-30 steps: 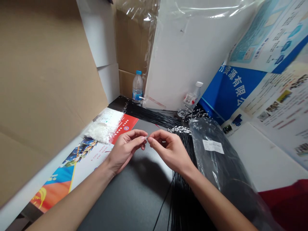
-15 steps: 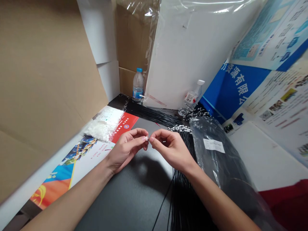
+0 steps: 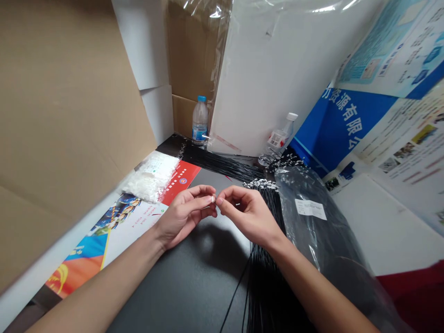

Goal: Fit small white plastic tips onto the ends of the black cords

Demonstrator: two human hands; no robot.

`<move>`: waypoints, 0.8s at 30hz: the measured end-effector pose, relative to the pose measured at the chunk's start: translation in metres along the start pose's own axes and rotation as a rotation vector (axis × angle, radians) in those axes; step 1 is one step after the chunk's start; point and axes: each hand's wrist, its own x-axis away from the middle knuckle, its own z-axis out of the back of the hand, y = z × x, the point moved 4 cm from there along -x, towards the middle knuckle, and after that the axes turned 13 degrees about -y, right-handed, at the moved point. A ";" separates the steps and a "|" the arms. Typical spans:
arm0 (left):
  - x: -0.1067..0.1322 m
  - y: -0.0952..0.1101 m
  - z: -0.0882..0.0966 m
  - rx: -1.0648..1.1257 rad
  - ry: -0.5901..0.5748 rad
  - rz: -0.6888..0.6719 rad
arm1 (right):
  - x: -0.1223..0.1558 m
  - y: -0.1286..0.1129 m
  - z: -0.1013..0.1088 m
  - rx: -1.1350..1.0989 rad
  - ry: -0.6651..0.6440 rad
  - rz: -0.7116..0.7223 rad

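Observation:
My left hand point(image 3: 187, 210) is closed in a pinch on a small white plastic connector point(image 3: 212, 199). Its fingertips meet those of my right hand point(image 3: 244, 210), whose thumb and forefinger are pressed together at the connector's edge. What the right fingers pinch is too small to make out. Beneath the right wrist runs a thick bundle of black wires point(image 3: 265, 277) with white connectors point(image 3: 260, 184) at their far ends. A couple of loose wires stray from the bundle toward the front.
A bag of white pieces point(image 3: 152, 175) lies on a printed sheet point(image 3: 138, 222) at left. Behind are more black wires point(image 3: 222, 164) and two bottles, one blue-capped point(image 3: 200, 120), one white-capped point(image 3: 279, 138). A clear plastic bag point(image 3: 308, 236) lies right; cardboard point(image 3: 69, 115) stands left.
The hands stay together at almost the same spot. The white connector now sits deeper between the fingertips, with less of it showing. The view has shifted slightly.

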 end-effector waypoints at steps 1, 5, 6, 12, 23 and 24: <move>0.000 0.000 0.000 0.003 -0.005 0.001 | 0.000 0.000 0.000 -0.001 0.005 -0.001; -0.001 -0.002 0.000 0.012 0.010 0.003 | 0.002 0.002 0.000 0.022 0.024 -0.022; -0.001 -0.002 0.000 0.012 0.017 0.006 | 0.002 0.002 0.001 0.048 0.032 -0.029; -0.001 -0.002 -0.003 -0.034 0.055 -0.003 | 0.005 -0.007 0.006 0.325 0.072 0.011; -0.002 -0.002 -0.003 -0.034 0.105 -0.018 | 0.007 -0.018 0.004 0.579 0.073 0.139; -0.002 -0.002 -0.003 -0.023 0.105 -0.015 | 0.008 -0.018 0.004 0.585 0.076 0.137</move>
